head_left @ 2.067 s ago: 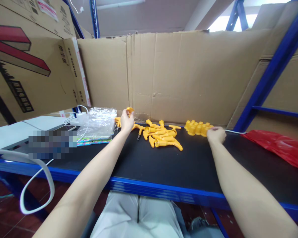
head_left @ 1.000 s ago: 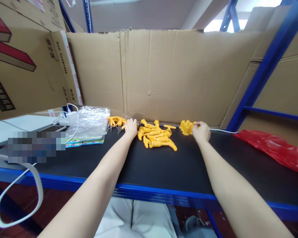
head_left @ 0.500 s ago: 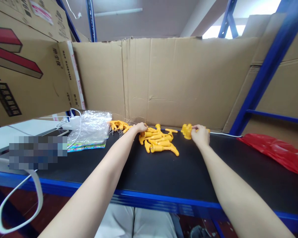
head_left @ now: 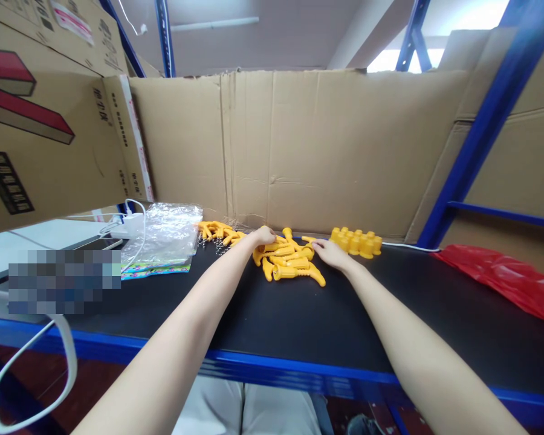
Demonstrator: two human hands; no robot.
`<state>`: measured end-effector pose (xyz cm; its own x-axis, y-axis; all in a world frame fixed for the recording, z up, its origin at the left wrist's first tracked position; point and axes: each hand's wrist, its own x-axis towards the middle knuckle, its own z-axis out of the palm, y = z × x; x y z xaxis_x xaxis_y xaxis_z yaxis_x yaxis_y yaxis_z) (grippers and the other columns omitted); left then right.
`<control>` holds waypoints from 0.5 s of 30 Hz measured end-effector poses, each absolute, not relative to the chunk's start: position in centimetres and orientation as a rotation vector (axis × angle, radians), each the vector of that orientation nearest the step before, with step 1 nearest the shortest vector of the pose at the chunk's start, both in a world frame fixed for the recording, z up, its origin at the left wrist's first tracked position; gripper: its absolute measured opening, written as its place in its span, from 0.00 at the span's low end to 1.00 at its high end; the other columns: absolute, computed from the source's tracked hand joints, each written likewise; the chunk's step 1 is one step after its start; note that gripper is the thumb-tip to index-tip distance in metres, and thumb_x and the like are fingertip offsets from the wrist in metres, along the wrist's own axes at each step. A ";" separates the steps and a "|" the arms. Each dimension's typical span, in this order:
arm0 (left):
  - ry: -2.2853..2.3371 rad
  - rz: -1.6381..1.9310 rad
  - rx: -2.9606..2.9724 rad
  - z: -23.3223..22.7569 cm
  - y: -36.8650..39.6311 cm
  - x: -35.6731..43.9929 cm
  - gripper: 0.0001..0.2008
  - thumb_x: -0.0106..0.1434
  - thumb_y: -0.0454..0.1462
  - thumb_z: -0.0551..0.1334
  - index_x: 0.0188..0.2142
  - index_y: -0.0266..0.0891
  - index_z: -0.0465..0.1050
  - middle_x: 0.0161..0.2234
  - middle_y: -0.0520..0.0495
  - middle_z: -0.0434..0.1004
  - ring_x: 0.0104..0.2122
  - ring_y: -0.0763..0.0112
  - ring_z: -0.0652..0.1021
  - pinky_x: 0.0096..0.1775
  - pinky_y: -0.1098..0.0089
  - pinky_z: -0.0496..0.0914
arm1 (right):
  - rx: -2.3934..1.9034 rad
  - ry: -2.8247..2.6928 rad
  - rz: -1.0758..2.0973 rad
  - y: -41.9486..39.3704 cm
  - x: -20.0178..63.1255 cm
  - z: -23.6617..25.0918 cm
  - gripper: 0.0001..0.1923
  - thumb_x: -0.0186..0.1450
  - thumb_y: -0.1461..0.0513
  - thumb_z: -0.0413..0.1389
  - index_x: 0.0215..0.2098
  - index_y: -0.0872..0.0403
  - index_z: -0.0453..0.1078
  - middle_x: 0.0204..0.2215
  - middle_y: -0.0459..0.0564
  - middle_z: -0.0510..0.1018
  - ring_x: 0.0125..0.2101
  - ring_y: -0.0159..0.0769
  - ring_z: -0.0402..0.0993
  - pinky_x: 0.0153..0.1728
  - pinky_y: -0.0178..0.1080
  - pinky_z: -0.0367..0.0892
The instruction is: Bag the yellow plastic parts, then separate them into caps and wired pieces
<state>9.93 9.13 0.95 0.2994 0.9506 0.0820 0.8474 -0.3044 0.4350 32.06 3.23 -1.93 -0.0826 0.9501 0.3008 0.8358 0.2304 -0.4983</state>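
A loose pile of yellow plastic T-shaped pieces [head_left: 289,261] lies at the back of the black tabletop [head_left: 299,314]. My left hand [head_left: 262,235] rests on the pile's left side, fingers curled onto the pieces. My right hand [head_left: 328,252] lies at the pile's right edge, fingers spread towards a T-shaped piece there. A row of upright yellow caps [head_left: 357,241] stands just right of my right hand, untouched. A smaller heap of yellow pieces with metal springs [head_left: 216,232] lies left of my left hand.
A clear plastic bag [head_left: 163,232] on colourful packets and a white charger with cable [head_left: 126,225] lie at the left. A red plastic bag [head_left: 503,275] lies at the right. Cardboard walls [head_left: 317,151] close the back; a blue shelf post [head_left: 485,130] rises on the right.
My right hand has left the row of yellow caps and moved left to the pile. My left hand, which earlier held a piece up, came down and shifted right onto the pile.
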 end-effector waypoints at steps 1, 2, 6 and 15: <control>1.616 0.480 2.259 1.0 8.9 10.0 0.15 0.54 0.29 0.57 0.40 0.33 0.76 0.40 0.44 0.78 0.40 0.66 0.77 0.40 0.76 0.68 | -1.608 -1.934 0.298 3.4 32.0 -2.1 0.19 0.64 0.61 0.44 0.47 0.57 0.71 0.47 0.55 0.74 0.49 0.41 0.69 0.51 0.43 0.60; 1.607 0.489 2.253 1.1 8.7 10.0 0.15 0.54 0.28 0.56 0.40 0.33 0.76 0.40 0.44 0.78 0.40 0.66 0.77 0.40 0.76 0.68 | -1.585 -1.922 0.335 3.6 32.1 -2.2 0.19 0.64 0.61 0.44 0.48 0.56 0.70 0.49 0.54 0.72 0.51 0.40 0.67 0.53 0.43 0.58; 1.581 0.521 2.211 1.3 8.0 9.9 0.18 0.55 0.27 0.53 0.42 0.33 0.75 0.41 0.45 0.78 0.40 0.69 0.76 0.40 0.76 0.68 | -1.536 -1.869 0.465 4.3 32.3 -2.8 0.19 0.64 0.61 0.43 0.47 0.57 0.71 0.53 0.53 0.69 0.54 0.37 0.63 0.57 0.41 0.53; 1.551 0.756 2.005 0.9 7.4 10.1 0.19 0.55 0.27 0.52 0.43 0.32 0.75 0.40 0.44 0.78 0.40 0.69 0.76 0.41 0.74 0.68 | -1.592 -1.738 0.519 3.1 30.7 -2.0 0.07 0.61 0.61 0.48 0.32 0.56 0.66 0.32 0.49 0.76 0.34 0.33 0.70 0.38 0.36 0.64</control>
<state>10.15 7.39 0.92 0.2002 0.9713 0.1283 0.6994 -0.2334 0.6755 30.69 3.11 -1.97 0.0139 0.9726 0.2319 0.6864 0.1594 -0.7095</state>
